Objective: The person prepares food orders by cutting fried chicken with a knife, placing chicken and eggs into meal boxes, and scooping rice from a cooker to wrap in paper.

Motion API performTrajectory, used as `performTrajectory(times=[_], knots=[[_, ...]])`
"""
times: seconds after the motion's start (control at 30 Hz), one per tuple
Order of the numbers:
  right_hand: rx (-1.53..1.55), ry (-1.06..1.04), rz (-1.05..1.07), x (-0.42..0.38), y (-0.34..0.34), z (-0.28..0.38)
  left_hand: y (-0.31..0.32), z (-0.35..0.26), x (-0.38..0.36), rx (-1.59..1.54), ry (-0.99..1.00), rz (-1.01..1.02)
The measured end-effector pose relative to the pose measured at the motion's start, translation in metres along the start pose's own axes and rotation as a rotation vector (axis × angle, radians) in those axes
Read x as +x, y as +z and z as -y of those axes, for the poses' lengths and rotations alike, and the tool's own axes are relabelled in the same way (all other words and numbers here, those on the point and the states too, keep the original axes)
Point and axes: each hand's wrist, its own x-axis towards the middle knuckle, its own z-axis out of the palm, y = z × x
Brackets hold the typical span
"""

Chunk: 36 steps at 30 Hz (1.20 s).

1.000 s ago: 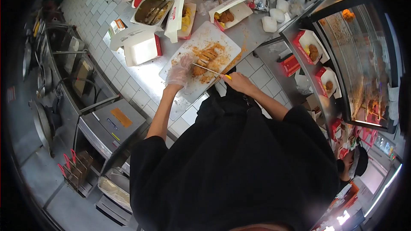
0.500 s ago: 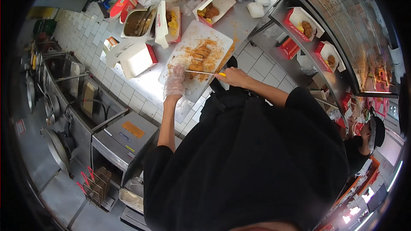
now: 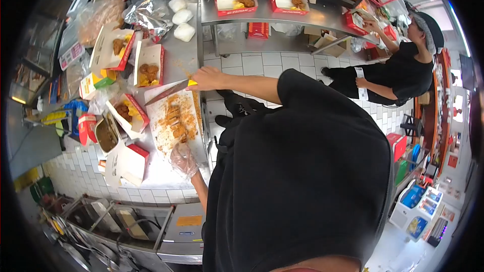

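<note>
Fingers of the bare right hand [image 3: 210, 78] wrap the knife [image 3: 169, 92], its blade clear of the sliced chicken [image 3: 175, 123] on the white board [image 3: 155, 116]. The gloved left hand [image 3: 183, 161] looks loosely bent beside the slices; contact, I can't tell. Tucked fingertips seem wise, and short strokes: an open box [image 3: 122, 121] crowds the tip.

golden breaded cutlet [image 3: 174, 124], apparently sliced crosswise, on crumb-strewn white board [image 3: 155, 122], yellow-handled knife [image 3: 170, 92] slanting across one end

The knife handle [image 3: 192, 83] is yellow, the cutting board [image 3: 157, 115] white and the cutlet [image 3: 174, 116] golden brown.
</note>
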Motion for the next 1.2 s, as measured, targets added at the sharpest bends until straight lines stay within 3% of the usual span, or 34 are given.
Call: performTrajectory(times=[0.07, 0.1, 0.2, 0.3, 0.37, 0.43, 0.5, 0.53, 0.57, 0.6, 0.63, 0.67, 0.73, 0.8, 0.9, 0.93, 0.97, 1.07, 1.2], knots=[[-0.037, -0.067, 0.014, 0.018, 0.009, -0.01, 0.006, -0.008, 0.005, -0.171, -0.129, 0.099], [-0.069, -0.068, -0.016, 0.017, 0.009, -0.009, 0.006, -0.004, 0.011, 0.065, 0.021, 0.113], [-0.147, -0.287, -0.505, 0.005, 0.009, -0.004, 0.007, 0.005, 0.02, 0.059, 0.028, 0.118], [0.028, -0.342, -0.582, -0.028, 0.016, -0.003, 0.006, -0.005, 0.027, -0.048, -0.081, 0.08], [0.222, -0.308, -0.404, -0.064, 0.03, -0.013, 0.007, -0.002, 0.03, 0.069, -0.063, 0.037], [0.218, -0.216, -0.047, -0.103, 0.06, -0.045, 0.005, -0.026, 0.038, 0.22, -0.093, -0.051], [-0.076, -0.034, 0.353, -0.158, 0.095, -0.089, 0.002, -0.05, 0.041, 0.245, -0.092, -0.09], [-0.016, 0.246, 0.759, -0.176, 0.076, -0.094, 0.002, -0.059, 0.042, 0.192, -0.077, -0.082], [0.294, 0.428, 0.844, -0.196, 0.134, -0.145, 0.005, -0.068, 0.044, 0.138, -0.058, -0.071], [0.412, 0.656, 0.811, -0.211, 0.164, -0.175, 0.012, -0.068, 0.039, 0.038, -0.061, -0.054], [0.535, 0.849, 1.057, -0.211, 0.104, -0.162, 0.022, -0.06, 0.029, -0.063, -0.066, -0.041], [0.442, 0.862, 0.989, -0.213, 0.109, -0.176, 0.031, -0.06, 0.024, -0.163, -0.072, -0.03], [0.269, 0.886, 0.862, -0.221, 0.138, -0.207, 0.037, -0.1, 0.023, -0.073, -0.008, 0.186], [0.3, 0.86, 0.61, -0.211, 0.198, -0.229, 0.061, -0.124, 0.017, -0.045, 0.114, 0.314], [0.434, 0.794, 0.353, -0.185, 0.234, -0.233, 0.118, -0.168, 0.009, 0.032, -0.076, 0.59], [0.53, 0.714, 0.368, -0.168, 0.264, -0.243, 0.139, -0.175, 0.006, 0.029, -0.144, 0.676], [0.604, 0.687, 0.353, -0.153, 0.27, -0.241, 0.164, -0.167, -0.002, 0.071, 0.083, 0.61], [0.65, 0.609, 0.334, -0.108, 0.314, -0.254, 0.248, -0.113, -0.022, -0.007, -0.242, 0.593], [0.639, 0.644, 0.352, -0.016, 0.385, -0.286, 0.366, -0.001, 0.006, -0.318, -0.422, 0.216]])
